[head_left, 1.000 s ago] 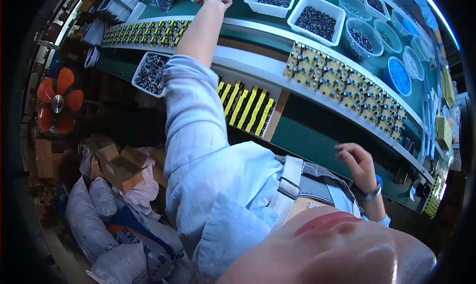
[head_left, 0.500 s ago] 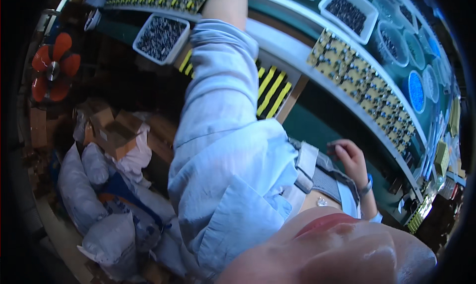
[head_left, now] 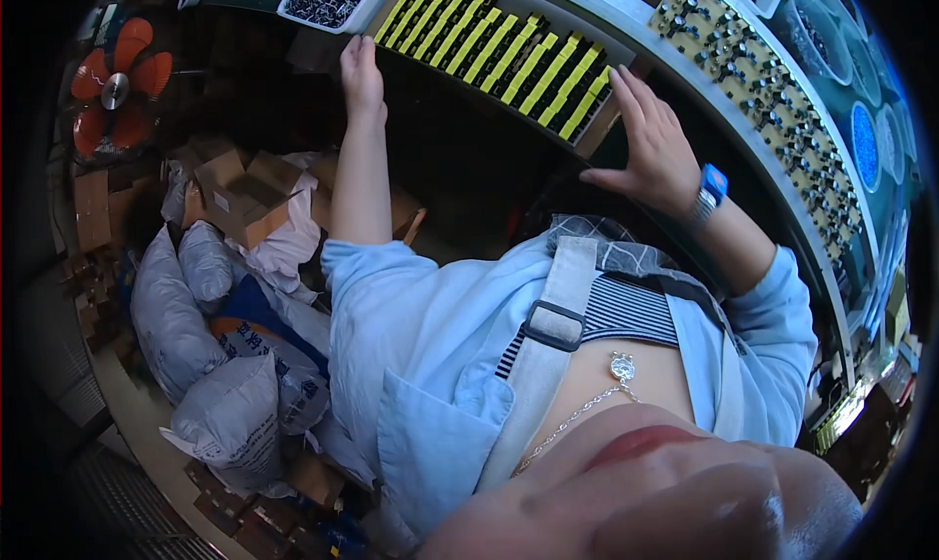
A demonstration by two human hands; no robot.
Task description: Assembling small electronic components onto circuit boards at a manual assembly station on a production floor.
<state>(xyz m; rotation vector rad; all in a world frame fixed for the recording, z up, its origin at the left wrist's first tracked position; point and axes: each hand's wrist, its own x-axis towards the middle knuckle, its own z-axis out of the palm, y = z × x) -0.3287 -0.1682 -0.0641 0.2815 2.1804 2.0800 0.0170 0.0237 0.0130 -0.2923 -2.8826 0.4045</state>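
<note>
A shallow cardboard box (head_left: 585, 139) holds several upright black blocks with yellow strips (head_left: 504, 59), set in a row. At its left end is my left hand (head_left: 363, 81), fingers pointing up and close together. My right hand (head_left: 653, 147), with a watch (head_left: 713, 190) on the wrist, reaches the box's right end. Its fingers are stretched out and the thumb stands apart. The fingertips meet the end near the last yellow strip. I see nothing held in the right palm; the left palm is partly turned from view.
A white bin (head_left: 333, 0) of small dark parts stands beyond the left hand. A pale board (head_left: 758, 105) carrying rows of small parts runs along the right rail, with tubs (head_left: 817, 37) behind it. An orange fan (head_left: 115, 91), open cartons (head_left: 249, 190) and white sacks (head_left: 230, 423) are at left.
My left arm has come back from far over the bench to the box's left end. My right hand has moved from near my chest to the right end, its fingers now stretched out.
</note>
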